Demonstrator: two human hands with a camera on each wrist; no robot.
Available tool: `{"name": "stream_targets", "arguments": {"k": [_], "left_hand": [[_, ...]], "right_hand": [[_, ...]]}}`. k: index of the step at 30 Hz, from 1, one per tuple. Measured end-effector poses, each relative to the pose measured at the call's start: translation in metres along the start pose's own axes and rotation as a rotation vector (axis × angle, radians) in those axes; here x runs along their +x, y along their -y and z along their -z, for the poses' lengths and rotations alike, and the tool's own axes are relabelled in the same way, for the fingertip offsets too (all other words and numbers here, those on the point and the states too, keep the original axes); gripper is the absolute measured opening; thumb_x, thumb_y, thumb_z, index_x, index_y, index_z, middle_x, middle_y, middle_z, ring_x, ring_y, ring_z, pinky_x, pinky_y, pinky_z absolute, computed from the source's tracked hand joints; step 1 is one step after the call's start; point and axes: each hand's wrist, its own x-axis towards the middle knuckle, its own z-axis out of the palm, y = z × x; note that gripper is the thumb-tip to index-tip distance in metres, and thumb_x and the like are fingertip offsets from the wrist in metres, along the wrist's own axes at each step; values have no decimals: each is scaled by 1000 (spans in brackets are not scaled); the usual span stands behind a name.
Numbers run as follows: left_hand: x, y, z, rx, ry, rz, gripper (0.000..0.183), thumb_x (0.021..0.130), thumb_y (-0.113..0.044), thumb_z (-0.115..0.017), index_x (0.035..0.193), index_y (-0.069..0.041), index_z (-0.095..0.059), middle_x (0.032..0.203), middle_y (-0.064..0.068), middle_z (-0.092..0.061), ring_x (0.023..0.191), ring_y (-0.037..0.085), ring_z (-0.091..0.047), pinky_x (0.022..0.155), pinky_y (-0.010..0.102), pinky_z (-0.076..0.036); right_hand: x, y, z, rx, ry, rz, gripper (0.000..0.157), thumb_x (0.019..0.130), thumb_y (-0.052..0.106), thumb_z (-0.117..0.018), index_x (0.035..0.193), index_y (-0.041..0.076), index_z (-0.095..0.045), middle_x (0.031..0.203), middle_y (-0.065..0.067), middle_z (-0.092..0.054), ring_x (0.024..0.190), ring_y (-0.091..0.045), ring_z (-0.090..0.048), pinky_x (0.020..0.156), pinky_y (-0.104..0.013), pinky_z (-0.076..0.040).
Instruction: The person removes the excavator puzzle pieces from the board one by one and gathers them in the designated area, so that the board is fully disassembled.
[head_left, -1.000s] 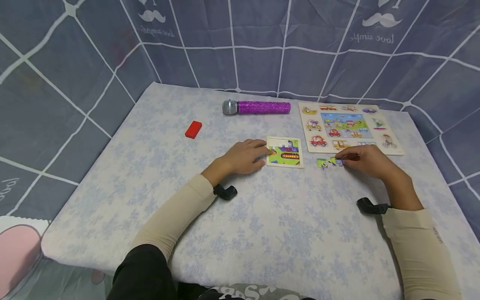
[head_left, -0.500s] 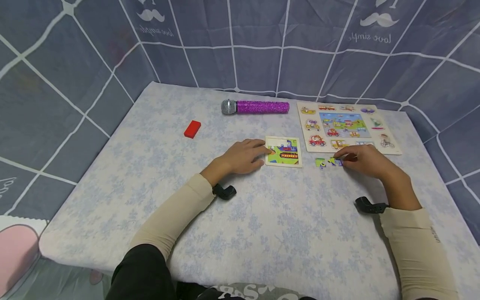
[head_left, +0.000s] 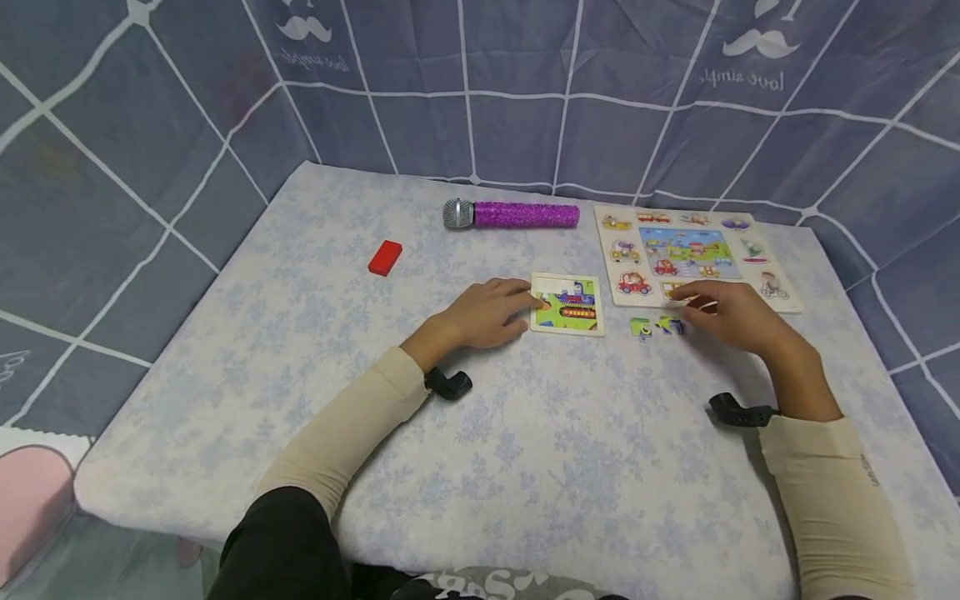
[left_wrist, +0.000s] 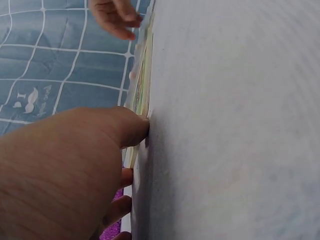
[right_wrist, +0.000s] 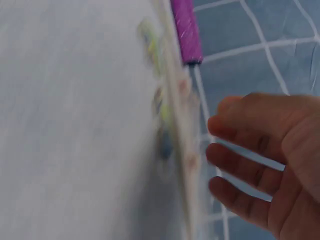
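Observation:
My left hand (head_left: 486, 315) rests beside the small square puzzle (head_left: 567, 305), a pale-framed board with a tracked vehicle on green. One finger touches its left edge; in the left wrist view the thumb (left_wrist: 134, 129) lies along the near side. To the right of that puzzle, two loose jigsaw pieces lie on the cloth: a green one (head_left: 641, 327) and a green and purple one (head_left: 670, 326). My right hand (head_left: 731, 315) hovers just right of and above them, fingers loosely bent and holding nothing. The right wrist view shows its fingers (right_wrist: 235, 160) spread apart, with the pieces blurred below.
A larger peg puzzle board (head_left: 783, 302) with vehicle pictures lies at the back right, partly under the right hand in this view. A purple glitter microphone (head_left: 525, 215) lies at the back. A red block (head_left: 386, 258) sits to the left. Grey checked cloth (head_left: 517, 133) hangs behind the table.
My right hand has let go of the green and purple piece and lifted slightly up and away from it. The left hand stays at the small puzzle's edge.

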Motion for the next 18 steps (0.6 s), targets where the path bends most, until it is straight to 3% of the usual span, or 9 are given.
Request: {"name": "stream_targets", "arguments": {"k": [4, 9, 13, 18], "left_hand": [[2, 0, 2, -8, 1, 3, 46, 106, -36, -46, 152, -29, -47, 160, 6, -33, 144, 28, -33, 108, 52, -36], [0, 1, 0, -19, 10, 19, 46, 106, -37, -47, 152, -31, -48, 160, 5, -33, 144, 28, -33, 106, 53, -37], [0, 1, -1, -17, 9, 11, 46, 106, -37, -47, 152, -30, -48, 160, 6, -34, 143, 29, -35, 106, 53, -37], [1, 1, 0, -12, -6, 0, 45, 106, -36, -46, 151, -31, -48, 159, 5, -35, 142, 28, -36, 105, 53, -38]], "right_hand": [[18, 18, -1, 57, -21, 110, 29, 97, 6, -67, 126, -2, -66, 118, -19, -67, 102, -36, -63, 87, -57, -49], [59, 42, -21, 114, 100, 141, 30, 101, 6, -62, 130, 0, -64, 121, -17, -64, 105, -33, -60, 88, -54, -47], [88, 54, -42, 65, 161, 201, 31, 101, -3, -54, 129, 1, -66, 118, -20, -58, 100, -32, -54, 84, -49, -44], [103, 63, -53, -24, 117, 240, 31, 96, -8, -53, 117, 4, -72, 109, -18, -54, 92, -31, -48, 80, -47, -38]]}}
